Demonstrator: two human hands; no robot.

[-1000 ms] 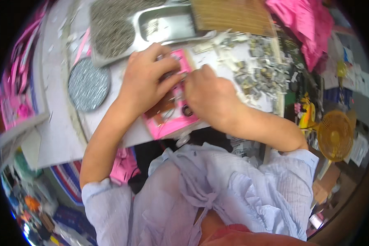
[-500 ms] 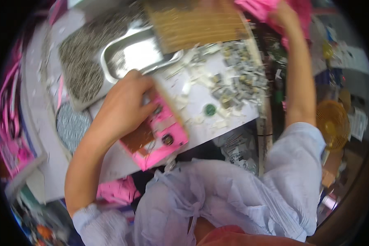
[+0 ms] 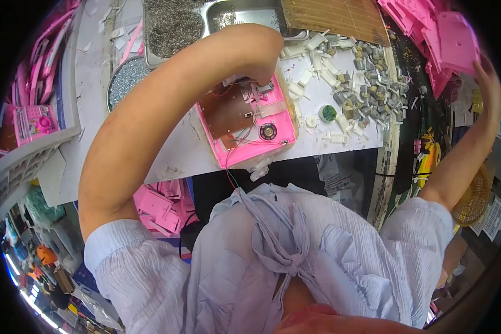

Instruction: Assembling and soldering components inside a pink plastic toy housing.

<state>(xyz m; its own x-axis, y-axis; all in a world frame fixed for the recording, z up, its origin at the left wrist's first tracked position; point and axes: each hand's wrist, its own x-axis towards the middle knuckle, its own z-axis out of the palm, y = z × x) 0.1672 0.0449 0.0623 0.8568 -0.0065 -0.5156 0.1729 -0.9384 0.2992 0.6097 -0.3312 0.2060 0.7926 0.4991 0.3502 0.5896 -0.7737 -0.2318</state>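
Note:
A pink plastic housing with a brown circuit board, thin wires and a small round black speaker lies face up on the table before me. My left hand bends over its far end; the fingers point down and are mostly hidden behind the wrist, so their grip does not show. Out at the far right, my right hand grips the lower edge of a flat pink plastic cover, raised beside a pile of similar pink parts.
Beyond the housing are a metal tray beside a heap of small screws and a brown corrugated board. A round tin of silvery pieces stands left. Small white and grey parts and a green roll lie right.
My right hand has moved outward to the right and now holds up a pink cover. The view has shifted, and my left wrist is bent further over the housing's far end.

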